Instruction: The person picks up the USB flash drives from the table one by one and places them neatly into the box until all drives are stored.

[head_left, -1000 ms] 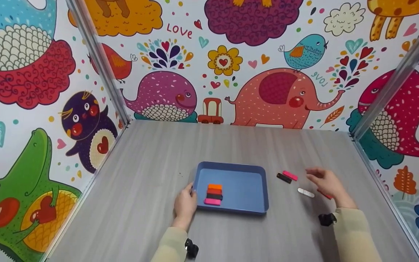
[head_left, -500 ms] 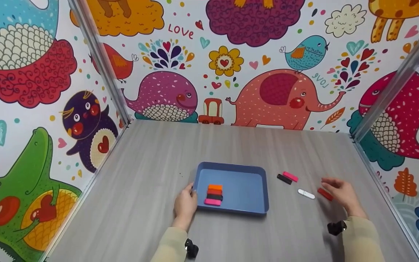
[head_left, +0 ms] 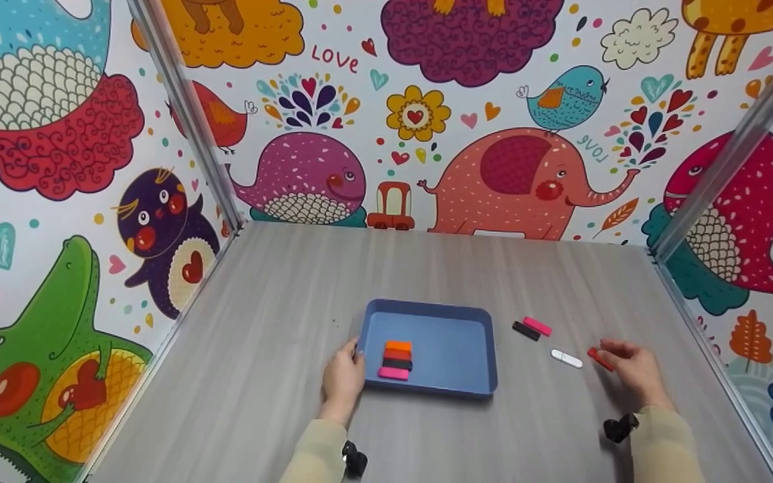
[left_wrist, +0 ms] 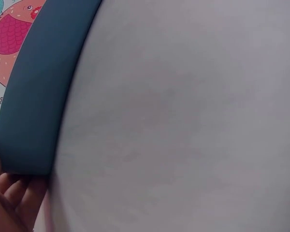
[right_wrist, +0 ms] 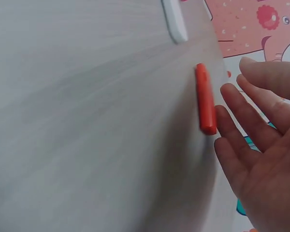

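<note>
At the left of the tray, in the lower middle of the frame, my left hand (head_left: pixel 343 382) has its fingers curled on the wall of the shallow blue rectangular tray with rounded corners (head_left: pixel 453 349), holding it by that end. In the tray's lower left, four small bars, plastic by their look, lie side by side in a neat block: from the top, an orange bar (head_left: pixel 398 345), a dark red bar (head_left: pixel 397 354), a black bar (head_left: pixel 396 364) and a hot-pink bar (head_left: pixel 393 373). I take that as the part done.

Right of the tray, four more lie loose on the grey wood-grained counter (head_left: pixel 279 302): a second black bar (head_left: pixel 526 330) just beside a second pink bar (head_left: pixel 537 326), then a glossy white bar (head_left: pixel 566 358), then a bright red bar (head_left: pixel 599 357). These seem to be what is left, so I judge the work about half through. At the lower right, my right hand (head_left: pixel 638 372) is at the bright red bar, fingers spread and gripping nothing; whether they touch it I cannot tell.
</note>
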`<action>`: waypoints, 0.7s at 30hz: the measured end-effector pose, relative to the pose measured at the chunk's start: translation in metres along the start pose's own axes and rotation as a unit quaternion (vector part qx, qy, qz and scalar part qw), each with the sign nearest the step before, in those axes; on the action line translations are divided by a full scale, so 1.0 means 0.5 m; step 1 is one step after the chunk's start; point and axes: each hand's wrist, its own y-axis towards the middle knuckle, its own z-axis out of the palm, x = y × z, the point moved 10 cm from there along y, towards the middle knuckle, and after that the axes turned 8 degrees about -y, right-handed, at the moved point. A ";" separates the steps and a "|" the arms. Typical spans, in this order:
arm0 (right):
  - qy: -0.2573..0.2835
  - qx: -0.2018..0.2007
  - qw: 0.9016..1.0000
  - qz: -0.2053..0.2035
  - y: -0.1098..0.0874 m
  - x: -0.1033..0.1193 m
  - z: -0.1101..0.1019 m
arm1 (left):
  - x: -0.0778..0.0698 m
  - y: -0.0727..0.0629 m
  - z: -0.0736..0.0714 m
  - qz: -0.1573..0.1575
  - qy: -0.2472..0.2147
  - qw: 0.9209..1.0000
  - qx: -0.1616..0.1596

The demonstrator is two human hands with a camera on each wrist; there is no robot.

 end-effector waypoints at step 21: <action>-0.041 -0.056 0.997 -0.021 0.013 -0.021 0.018 | 0.000 -0.001 0.001 0.001 -0.007 1.000 0.003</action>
